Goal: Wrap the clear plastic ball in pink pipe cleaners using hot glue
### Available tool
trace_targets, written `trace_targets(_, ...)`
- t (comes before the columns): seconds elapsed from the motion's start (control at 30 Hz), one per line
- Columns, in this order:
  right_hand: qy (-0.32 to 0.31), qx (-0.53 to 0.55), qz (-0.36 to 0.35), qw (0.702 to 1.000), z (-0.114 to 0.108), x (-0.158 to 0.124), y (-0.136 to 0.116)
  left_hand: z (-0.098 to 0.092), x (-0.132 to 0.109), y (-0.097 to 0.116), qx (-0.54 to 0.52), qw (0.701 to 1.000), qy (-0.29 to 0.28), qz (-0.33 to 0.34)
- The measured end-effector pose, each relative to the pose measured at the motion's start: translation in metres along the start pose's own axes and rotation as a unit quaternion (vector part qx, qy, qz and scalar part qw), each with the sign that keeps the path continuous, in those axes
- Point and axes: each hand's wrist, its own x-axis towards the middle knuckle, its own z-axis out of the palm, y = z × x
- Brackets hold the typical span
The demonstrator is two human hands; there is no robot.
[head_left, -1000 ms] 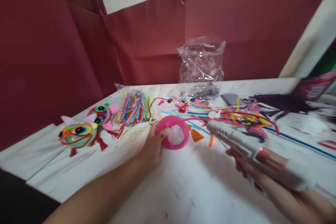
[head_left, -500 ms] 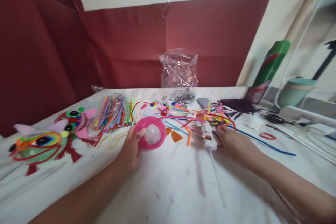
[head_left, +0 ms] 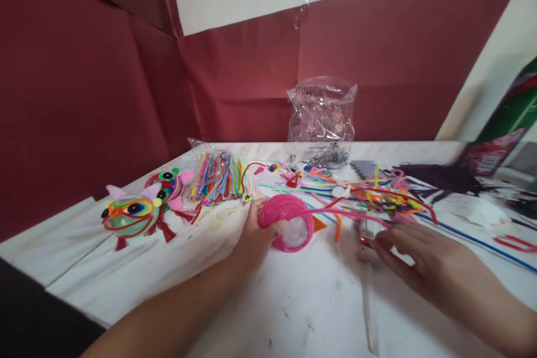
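My left hand (head_left: 262, 229) grips a pink coil (head_left: 282, 210) wound round a clear, rounded piece (head_left: 296, 230), thumb on its front. From the coil a pink strand (head_left: 344, 213) stretches right to the fingers of my right hand (head_left: 409, 249). That hand is curled beside a small white device (head_left: 367, 229) with an orange light and a white cord running toward me. Its fingertips are blurred; whether they pinch the strand or the device cannot be made out.
Two colourful animal-like crafts (head_left: 133, 217) stand at the left. Behind the coil lie a bag of pipe cleaners (head_left: 218, 176) and a clear plastic bag (head_left: 322, 114). Loose pipe cleaners (head_left: 474, 240), purple strands (head_left: 440, 177) and a green container (head_left: 507, 117) are at the right.
The view has turned left, so things appear farther right. The coil has tilted, showing more of its wound side. My right hand has shifted on the near side of the white device, fingers more curled.
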Motion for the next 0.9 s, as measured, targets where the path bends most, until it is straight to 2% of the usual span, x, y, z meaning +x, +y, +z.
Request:
trace_targets(0.1,0.095,0.046,-0.152,0.983,0.001,-0.003,-0.018,0.003,-0.005,0.0,0.084,0.996,-0.013,0.02)
trace_targets(0.13,0.119,0.052,-0.168,0.977,0.003,-0.004,-0.022,0.004,-0.006,-0.001,0.108,0.993,-0.018,0.032)
trace_targets(0.2,0.129,0.062,-0.175,0.974,0.008,-0.005,-0.026,0.005,-0.008,-0.004,0.142,0.988,-0.033,0.057)
trace_targets(0.3,0.076,0.088,-0.16,0.98,0.014,-0.001,-0.033,0.005,-0.011,-0.007,0.162,0.983,-0.051,0.074)
trace_targets(0.4,0.031,0.139,-0.137,0.98,0.015,0.011,-0.044,0.005,-0.013,-0.004,0.176,0.98,-0.045,0.081)
trace_targets(0.57,0.043,0.22,-0.037,0.974,0.023,0.028,-0.062,0.003,-0.013,0.003,0.176,0.98,-0.031,0.092)
trace_targets(0.73,0.05,0.27,-0.037,0.961,0.036,0.024,-0.065,0.002,-0.013,0.005,0.18,0.979,-0.007,0.092)
trace_targets(0.9,0.022,0.281,0.018,0.959,0.041,0.02,-0.064,0.004,-0.014,0.0,0.179,0.98,-0.03,0.084)
